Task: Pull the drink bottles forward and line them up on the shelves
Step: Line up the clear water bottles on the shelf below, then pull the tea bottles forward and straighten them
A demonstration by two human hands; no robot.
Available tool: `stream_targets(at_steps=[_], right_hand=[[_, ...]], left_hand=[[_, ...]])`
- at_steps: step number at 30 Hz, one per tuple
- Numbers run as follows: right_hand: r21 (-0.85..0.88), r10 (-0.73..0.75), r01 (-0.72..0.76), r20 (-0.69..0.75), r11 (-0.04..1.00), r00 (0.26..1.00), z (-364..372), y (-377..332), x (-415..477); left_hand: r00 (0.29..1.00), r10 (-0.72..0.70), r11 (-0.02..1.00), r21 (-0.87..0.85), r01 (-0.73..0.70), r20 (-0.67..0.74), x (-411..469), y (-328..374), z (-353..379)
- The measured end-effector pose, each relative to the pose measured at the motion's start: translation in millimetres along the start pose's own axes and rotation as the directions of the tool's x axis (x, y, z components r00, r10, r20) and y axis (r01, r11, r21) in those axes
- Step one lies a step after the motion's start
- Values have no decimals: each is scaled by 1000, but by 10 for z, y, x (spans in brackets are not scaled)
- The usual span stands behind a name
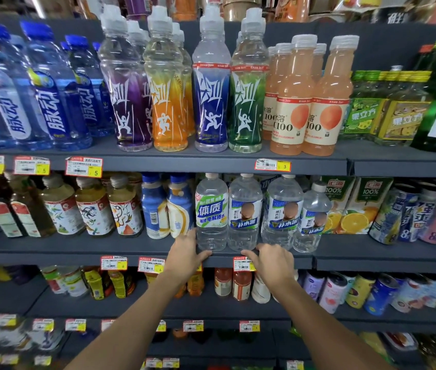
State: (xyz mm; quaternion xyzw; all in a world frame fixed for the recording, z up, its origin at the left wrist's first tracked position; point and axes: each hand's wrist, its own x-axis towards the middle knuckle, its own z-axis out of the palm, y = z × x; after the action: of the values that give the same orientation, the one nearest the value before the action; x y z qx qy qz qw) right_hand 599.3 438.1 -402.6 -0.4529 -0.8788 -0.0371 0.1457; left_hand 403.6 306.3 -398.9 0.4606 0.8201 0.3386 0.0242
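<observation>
The left hand (pixel 186 253) lies loosely spread at the foot of a clear plastic water bottle with a green-and-blue label (pixel 211 209). Its fingers (pixel 190 235) reach up along the bottle's left side and touch the base, and its thumb stretches along the front lip of the dark grey middle shelf (pixel 78 252), so nothing is clasped. The right hand (pixel 274 261) rests on the same lip with relaxed fingers (pixel 261 247) pointing left, holding nothing, just in front of a clear bottle with a blue-and-green label (pixel 244 212). Two more clear bottles of that kind (pixel 282 209) stand to the right, the outer one smaller and set close to the edge. The right fingertips are foreshortened and hard to make out, and the wrist covers part of a red-and-yellow price tag (pixel 242 264). Bottles behind the front row are mostly hidden. Blue-and-white bottles (pixel 167 206) stand just beside the left hand and orange juice cartons (pixel 355 206) flank the far right. A bare strip of shelf runs along the front edge to the left.
</observation>
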Motion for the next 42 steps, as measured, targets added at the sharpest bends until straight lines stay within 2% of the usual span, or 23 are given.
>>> stream_targets(at_steps=[2, 6, 10, 13, 19, 21, 25, 31, 37, 42], right_hand=[[55, 11, -8, -56, 998, 998, 21, 24, -22], [225, 88, -49, -165, 973, 982, 73, -17, -121], [270, -39, 145, -364, 952, 931, 140, -378, -201], [284, -39, 162, -394, 945, 918, 166, -814, -189], [358, 18, 133, -388, 924, 922, 245, -1561, -189], [357, 66, 71, -355, 931, 932, 228, -1764, -167], [321, 134, -67, -191, 945, 972, 186, -2030, -50], [290, 286, -255, -71, 923, 955, 127, -2222, 167], [272, 304, -287, -23, 919, 952, 102, -2314, 300], [312, 301, -277, -31, 909, 953, 113, -2342, 283]], left_hand=[[1000, -13, 1000, -15, 13, -22, -50, -2, -46], [987, -47, 999, -33, 42, -154, -155, -133, -211], [956, -120, 992, -56, 109, -267, -150, -335, -443], [955, -167, 984, -94, 148, -244, -69, -558, -597], [958, -177, 984, -32, 174, -227, 30, -882, -756], [965, -174, 984, -8, 176, -198, 37, -941, -758], [972, -175, 983, 19, 180, -159, 72, -980, -749], [962, -233, 967, 66, 244, -142, 232, -913, -662], [948, -271, 953, 89, 288, -168, 360, -921, -631], [956, -241, 960, 107, 260, -164, 372, -972, -636]])
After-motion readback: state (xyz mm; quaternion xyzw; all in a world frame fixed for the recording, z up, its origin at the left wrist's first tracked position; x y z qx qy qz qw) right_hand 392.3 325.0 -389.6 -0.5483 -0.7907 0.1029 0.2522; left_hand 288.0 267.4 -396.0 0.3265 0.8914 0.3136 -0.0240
